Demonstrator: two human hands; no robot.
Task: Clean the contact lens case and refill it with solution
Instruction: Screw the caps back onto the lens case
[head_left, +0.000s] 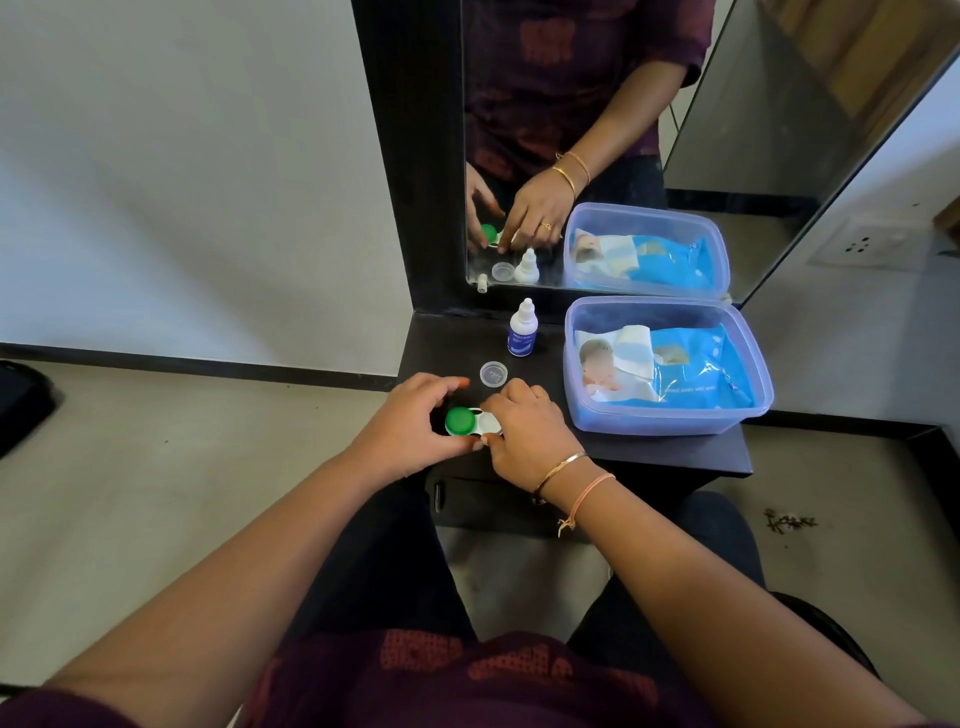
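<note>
A white contact lens case (483, 423) lies near the front left of the dark shelf (675, 449). Its left well carries a green screw cap (458, 421). My left hand (415, 421) curls round the green-capped end. My right hand (530, 431) covers the case's right end, its fingers curled over it; whether a cap sits there is hidden. A small white solution bottle (522, 330) with a blue label stands upright behind, near the mirror. A clear round cap (493, 373) lies loose on the shelf between the bottle and my hands.
A translucent blue plastic box (582, 405) holding a blue pack of wet wipes (691, 371) fills the shelf's right side. A mirror (779, 156) stands behind, with a small white object (482, 283) at its lower corner. The shelf's front edge is close under my hands.
</note>
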